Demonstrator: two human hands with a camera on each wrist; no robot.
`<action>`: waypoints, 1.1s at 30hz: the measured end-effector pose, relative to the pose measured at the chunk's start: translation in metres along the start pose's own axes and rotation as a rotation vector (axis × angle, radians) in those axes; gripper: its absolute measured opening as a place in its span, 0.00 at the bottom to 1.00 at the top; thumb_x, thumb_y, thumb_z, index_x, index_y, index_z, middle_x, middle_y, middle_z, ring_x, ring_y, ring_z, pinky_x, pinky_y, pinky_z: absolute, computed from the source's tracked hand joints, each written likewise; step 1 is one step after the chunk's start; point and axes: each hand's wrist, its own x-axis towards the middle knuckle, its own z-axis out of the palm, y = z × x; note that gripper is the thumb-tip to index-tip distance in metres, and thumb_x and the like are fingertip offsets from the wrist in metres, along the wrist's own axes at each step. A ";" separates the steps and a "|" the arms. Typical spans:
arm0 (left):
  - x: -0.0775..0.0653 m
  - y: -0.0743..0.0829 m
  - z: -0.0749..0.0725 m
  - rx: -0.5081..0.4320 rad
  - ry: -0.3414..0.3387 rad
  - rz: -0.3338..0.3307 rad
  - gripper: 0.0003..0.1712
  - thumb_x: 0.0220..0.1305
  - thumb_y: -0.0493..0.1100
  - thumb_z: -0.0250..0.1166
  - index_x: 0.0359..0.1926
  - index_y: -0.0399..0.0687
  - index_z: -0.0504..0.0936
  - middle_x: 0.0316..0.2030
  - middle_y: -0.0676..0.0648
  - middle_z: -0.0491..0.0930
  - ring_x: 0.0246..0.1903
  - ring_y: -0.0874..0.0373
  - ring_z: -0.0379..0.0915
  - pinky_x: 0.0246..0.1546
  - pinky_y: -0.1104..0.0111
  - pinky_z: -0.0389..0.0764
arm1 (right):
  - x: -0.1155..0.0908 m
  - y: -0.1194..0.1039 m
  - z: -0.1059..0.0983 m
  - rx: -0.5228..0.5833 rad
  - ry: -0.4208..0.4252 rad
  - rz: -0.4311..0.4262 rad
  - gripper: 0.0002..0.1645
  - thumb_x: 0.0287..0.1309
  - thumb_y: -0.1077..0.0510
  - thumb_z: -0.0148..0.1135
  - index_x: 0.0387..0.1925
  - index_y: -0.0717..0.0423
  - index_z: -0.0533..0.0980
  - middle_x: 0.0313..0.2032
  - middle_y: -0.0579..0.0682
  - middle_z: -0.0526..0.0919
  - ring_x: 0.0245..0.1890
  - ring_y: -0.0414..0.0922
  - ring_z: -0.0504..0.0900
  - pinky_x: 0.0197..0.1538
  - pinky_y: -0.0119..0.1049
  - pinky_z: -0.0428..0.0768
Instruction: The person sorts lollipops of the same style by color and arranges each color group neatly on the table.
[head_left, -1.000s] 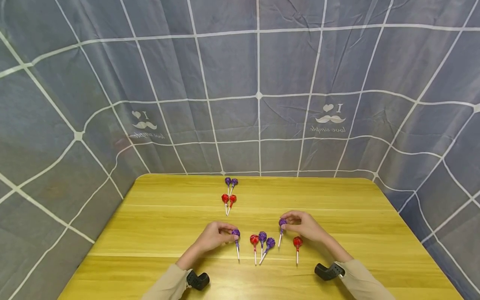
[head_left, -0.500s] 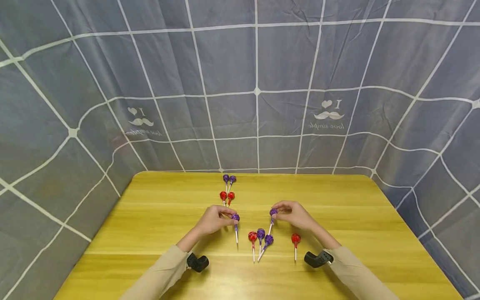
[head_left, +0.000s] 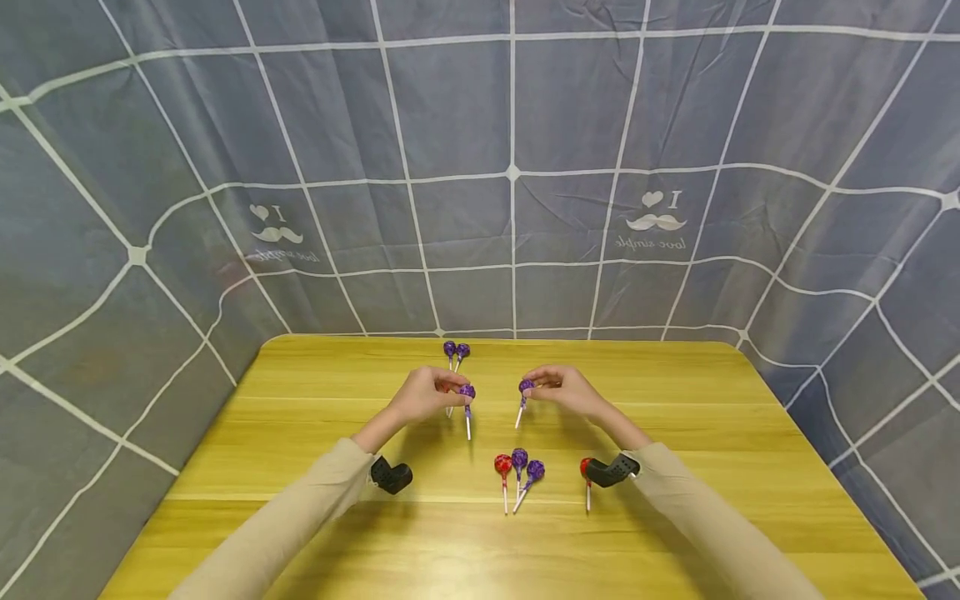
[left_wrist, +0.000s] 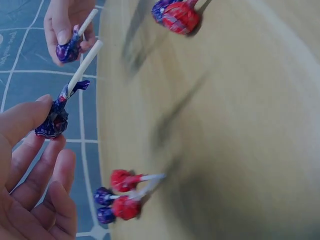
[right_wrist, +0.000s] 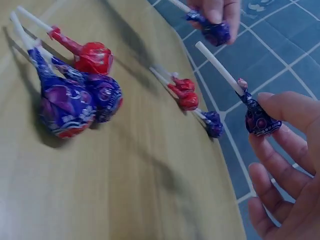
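My left hand point(head_left: 426, 395) pinches a purple-wrapped lollipop point(left_wrist: 52, 120) by its head, above the table, stick pointing down toward me in the head view. To its right, my right hand point(head_left: 568, 392) pinches another purple lollipop point(right_wrist: 260, 117) the same way, also raised off the wood. Behind the left hand lie two purple lollipops point(head_left: 456, 350) at the back. Two red lollipops point(left_wrist: 125, 195) beside them are mostly hidden by that hand in the head view. Nearer to me lie a red lollipop point(head_left: 503, 465) and two purple ones point(right_wrist: 70, 107).
A lone red lollipop point(head_left: 586, 468) lies at the right, partly covered by the black wrist camera mount point(head_left: 611, 472). The yellow wooden table point(head_left: 337, 533) ends at a grey checked curtain point(head_left: 465, 217) along the back and sides.
Both hands have moved forward, away from me, carrying their purple lollipops. The right hand has also shifted left, closer to the left hand. The lollipops on the table lie as before.
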 end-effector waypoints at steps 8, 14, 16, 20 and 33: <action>0.020 0.012 -0.020 0.065 -0.013 0.005 0.19 0.56 0.45 0.71 0.47 0.41 0.85 0.40 0.43 0.86 0.31 0.56 0.80 0.25 0.72 0.73 | 0.019 -0.013 0.000 -0.005 -0.038 0.004 0.20 0.58 0.57 0.66 0.50 0.64 0.79 0.41 0.58 0.85 0.37 0.38 0.82 0.45 0.36 0.80; 0.041 0.018 -0.022 0.084 0.001 0.002 0.19 0.56 0.45 0.71 0.46 0.39 0.85 0.41 0.41 0.86 0.36 0.55 0.81 0.33 0.70 0.78 | 0.037 -0.017 -0.002 0.001 -0.043 0.030 0.21 0.58 0.57 0.66 0.51 0.64 0.79 0.42 0.57 0.86 0.39 0.40 0.83 0.48 0.37 0.80; 0.047 0.018 -0.022 0.085 0.006 -0.010 0.19 0.57 0.45 0.71 0.47 0.39 0.85 0.40 0.42 0.87 0.37 0.54 0.82 0.35 0.69 0.79 | 0.043 -0.017 -0.002 -0.006 -0.045 0.044 0.21 0.58 0.55 0.66 0.51 0.63 0.79 0.42 0.56 0.86 0.39 0.39 0.83 0.49 0.35 0.80; 0.060 0.017 -0.021 0.122 0.025 -0.024 0.19 0.56 0.46 0.71 0.46 0.41 0.85 0.40 0.43 0.87 0.36 0.54 0.81 0.33 0.71 0.76 | 0.053 -0.020 -0.004 -0.011 -0.040 0.028 0.20 0.58 0.56 0.66 0.50 0.64 0.79 0.42 0.57 0.86 0.38 0.39 0.84 0.48 0.35 0.80; 0.088 0.005 -0.003 0.108 0.077 -0.100 0.17 0.54 0.45 0.72 0.45 0.42 0.86 0.38 0.44 0.87 0.36 0.54 0.82 0.34 0.71 0.76 | 0.077 -0.011 -0.007 0.076 -0.024 0.067 0.21 0.59 0.60 0.64 0.52 0.67 0.78 0.47 0.61 0.84 0.46 0.45 0.85 0.58 0.41 0.77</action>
